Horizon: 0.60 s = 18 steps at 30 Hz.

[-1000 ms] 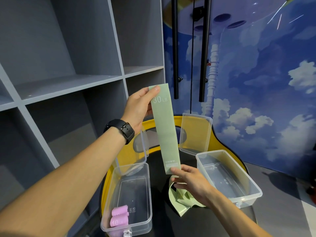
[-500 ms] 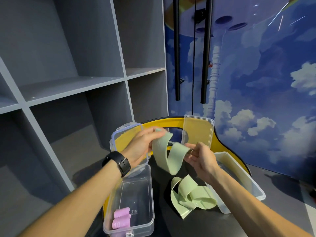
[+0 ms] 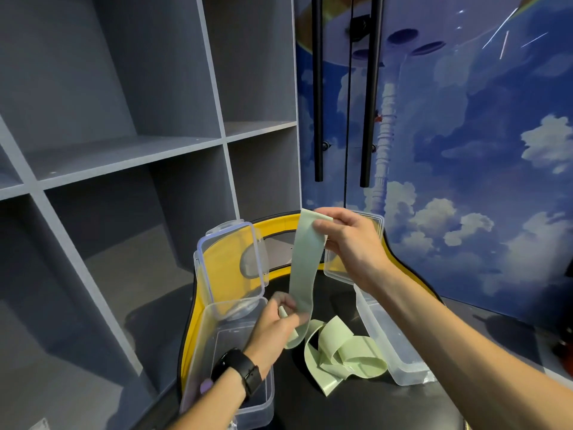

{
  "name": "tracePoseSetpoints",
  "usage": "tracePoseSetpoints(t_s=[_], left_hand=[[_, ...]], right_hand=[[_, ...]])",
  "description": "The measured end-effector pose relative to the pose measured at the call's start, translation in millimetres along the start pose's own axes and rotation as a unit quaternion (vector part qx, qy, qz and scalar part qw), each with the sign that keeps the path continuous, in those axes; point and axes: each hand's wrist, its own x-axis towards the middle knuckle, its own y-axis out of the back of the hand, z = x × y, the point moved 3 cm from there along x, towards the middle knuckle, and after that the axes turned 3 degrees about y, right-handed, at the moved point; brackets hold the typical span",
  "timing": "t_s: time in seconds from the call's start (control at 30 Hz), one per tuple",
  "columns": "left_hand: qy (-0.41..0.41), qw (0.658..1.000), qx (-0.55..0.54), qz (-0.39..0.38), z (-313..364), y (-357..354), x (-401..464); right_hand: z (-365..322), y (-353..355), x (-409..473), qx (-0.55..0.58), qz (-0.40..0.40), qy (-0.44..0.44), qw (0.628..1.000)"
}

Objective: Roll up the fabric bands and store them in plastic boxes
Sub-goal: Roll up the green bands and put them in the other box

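Now, our hands:
Right hand (image 3: pixel 350 243): pinches the top end of the pale green band (image 3: pixel 303 268).
Left hand (image 3: pixel 276 321): grips its lower end, above the black table (image 3: pixel 356 405).
Loose bands (image 3: pixel 341 355): heaped between our two clear plastic boxes (image 3: pixel 217 346).

Grey shelving (image 3: pixel 130 156) beside a sky mural wall (image 3: pixel 465 150).

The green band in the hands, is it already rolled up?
No, the green band hangs stretched flat between the right hand above and the left hand below.
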Motion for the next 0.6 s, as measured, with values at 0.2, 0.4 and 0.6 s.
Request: tracePoseSetpoints(t_s=[0.2, 0.4, 0.6], left_hand=[[-0.043, 0.999, -0.015, 0.016, 20, -1, 15], [-0.188, 0.980, -0.004, 0.065, 76, 17, 18], [-0.261, 0.963, 0.056, 0.045, 134, 16, 18]], right_hand=[[-10, -7, 1, 0.027, -0.045, -0.008, 0.999], [-9, -6, 2, -0.037, -0.062, 0.007, 0.997], [-13, 2, 7, -0.073, -0.070, 0.015, 0.995]])
